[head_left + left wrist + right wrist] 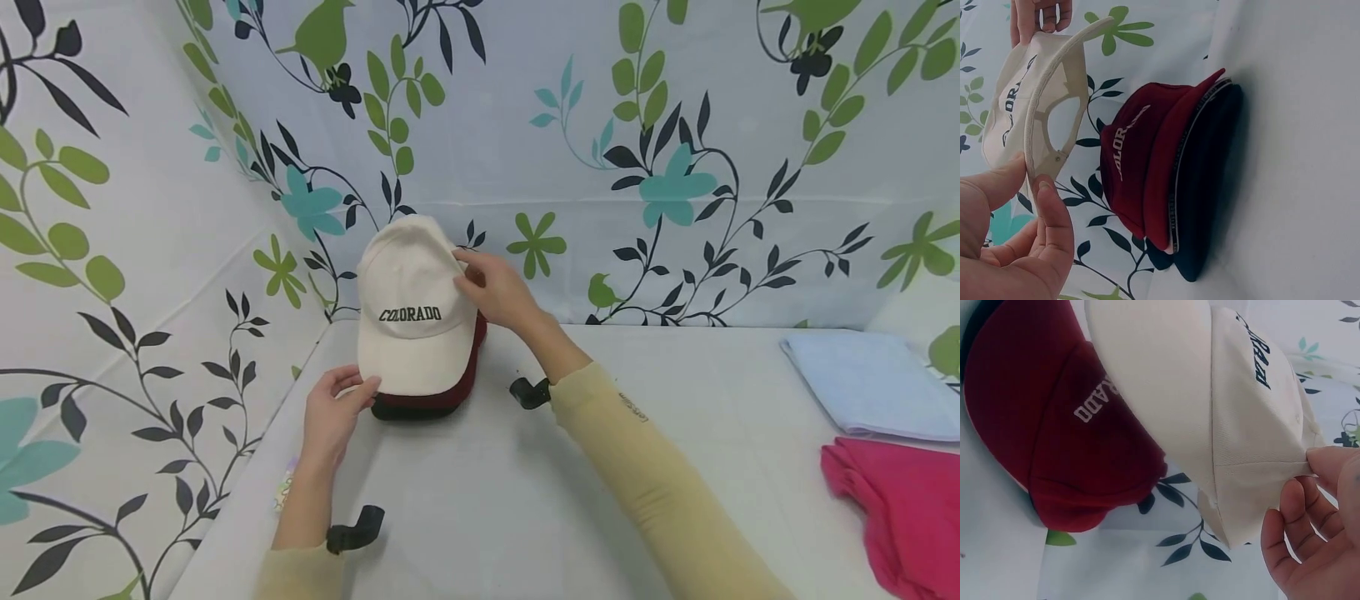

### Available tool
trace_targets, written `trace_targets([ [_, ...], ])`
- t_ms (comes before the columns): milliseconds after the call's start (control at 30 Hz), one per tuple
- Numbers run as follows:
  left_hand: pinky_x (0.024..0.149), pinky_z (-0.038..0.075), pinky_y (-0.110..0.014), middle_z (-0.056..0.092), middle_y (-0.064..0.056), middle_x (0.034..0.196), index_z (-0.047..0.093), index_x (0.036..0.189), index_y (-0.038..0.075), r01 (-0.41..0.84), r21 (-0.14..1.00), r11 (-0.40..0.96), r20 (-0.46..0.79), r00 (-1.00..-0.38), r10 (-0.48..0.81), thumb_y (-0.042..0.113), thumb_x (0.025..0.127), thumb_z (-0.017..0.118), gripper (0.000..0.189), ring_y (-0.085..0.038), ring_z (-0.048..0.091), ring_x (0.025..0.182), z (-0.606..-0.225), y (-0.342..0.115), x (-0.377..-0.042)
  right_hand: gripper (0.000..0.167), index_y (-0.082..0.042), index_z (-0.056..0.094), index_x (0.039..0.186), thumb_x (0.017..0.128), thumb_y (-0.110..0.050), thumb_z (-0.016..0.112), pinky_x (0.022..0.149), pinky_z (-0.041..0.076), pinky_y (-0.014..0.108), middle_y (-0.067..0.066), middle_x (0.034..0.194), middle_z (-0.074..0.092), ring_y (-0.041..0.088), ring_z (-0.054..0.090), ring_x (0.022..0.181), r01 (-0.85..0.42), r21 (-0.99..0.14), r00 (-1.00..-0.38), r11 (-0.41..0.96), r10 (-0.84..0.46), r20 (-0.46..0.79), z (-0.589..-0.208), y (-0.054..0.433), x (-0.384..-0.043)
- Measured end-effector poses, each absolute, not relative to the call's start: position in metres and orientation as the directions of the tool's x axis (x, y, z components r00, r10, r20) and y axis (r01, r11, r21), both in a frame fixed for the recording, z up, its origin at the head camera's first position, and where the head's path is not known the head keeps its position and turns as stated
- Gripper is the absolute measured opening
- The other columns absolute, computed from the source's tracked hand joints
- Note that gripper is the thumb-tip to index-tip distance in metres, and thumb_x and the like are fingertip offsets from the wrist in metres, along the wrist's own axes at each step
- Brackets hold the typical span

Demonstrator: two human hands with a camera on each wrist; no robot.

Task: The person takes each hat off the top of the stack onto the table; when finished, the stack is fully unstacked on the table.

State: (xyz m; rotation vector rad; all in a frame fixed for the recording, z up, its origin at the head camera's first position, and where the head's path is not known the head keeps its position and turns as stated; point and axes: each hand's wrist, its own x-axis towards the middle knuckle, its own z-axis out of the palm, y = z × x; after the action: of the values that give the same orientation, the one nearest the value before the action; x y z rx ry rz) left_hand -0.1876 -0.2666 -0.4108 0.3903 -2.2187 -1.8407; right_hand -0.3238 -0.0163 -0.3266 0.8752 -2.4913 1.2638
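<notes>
A cream baseball cap [412,283] with dark COLORADO lettering is held up between both hands, above other caps. My left hand [341,412] pinches the edge of its brim between thumb and fingers. With thumb and fingertips, my right hand [498,287] pinches the fabric of the crown at its right side. In the left wrist view the cream cap hangs apart from a dark red cap [1138,150], which also bears light lettering. That red cap sits stacked on a dark navy or black cap [1207,181] on the white table.
A light blue folded cloth [873,383] lies at the table's right, with a bright pink cloth [900,517] in front of it. Leaf-patterned sheeting [585,167] rises behind the stack and along the left side. Black mounts [356,529] sit on both wrists.
</notes>
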Motion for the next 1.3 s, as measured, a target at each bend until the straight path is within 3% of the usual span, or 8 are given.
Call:
trace_targets([
  [400,0.077,0.055,-0.023,0.056,-0.015,0.115,0.053,0.129,-0.003,-0.04,0.981,0.188,0.022,-0.947,-0.32,0.01,0.094,0.073,0.042,-0.011,0.065,0.085,-0.42,-0.247,-0.179,0.039,-0.005,0.06,0.139,0.101,-0.012,0.063,0.07,0.045,0.033,0.008,0.09,0.058,0.021,0.051,0.079,-0.63,-0.663,-0.774,0.404,-0.397,0.493,-0.338,0.011,-0.306],
  [700,0.076,0.055,-0.023,0.056,-0.015,0.113,0.054,0.128,-0.002,0.006,0.989,0.148,0.049,-0.956,-0.289,0.006,0.093,0.073,0.041,-0.012,0.064,0.085,-0.43,-0.235,-0.173,0.036,-0.002,0.062,0.136,0.1,-0.008,0.064,0.074,0.048,0.035,0.008,0.091,0.06,0.021,0.054,0.081,-0.692,-0.621,-0.721,0.367,-0.395,0.57,-0.348,0.026,-0.297],
  [1300,0.077,0.054,-0.021,0.058,-0.018,0.114,0.053,0.127,-0.003,0.014,0.992,0.128,0.043,-0.974,-0.223,0.005,0.091,0.075,0.043,-0.012,0.065,0.087,-0.441,-0.208,-0.172,0.04,0.001,0.06,0.137,0.098,-0.005,0.065,0.078,0.052,0.038,0.009,0.089,0.061,0.022,0.058,0.082,-0.662,-0.667,-0.748,0.342,-0.342,0.568,-0.368,0.062,-0.286],
])
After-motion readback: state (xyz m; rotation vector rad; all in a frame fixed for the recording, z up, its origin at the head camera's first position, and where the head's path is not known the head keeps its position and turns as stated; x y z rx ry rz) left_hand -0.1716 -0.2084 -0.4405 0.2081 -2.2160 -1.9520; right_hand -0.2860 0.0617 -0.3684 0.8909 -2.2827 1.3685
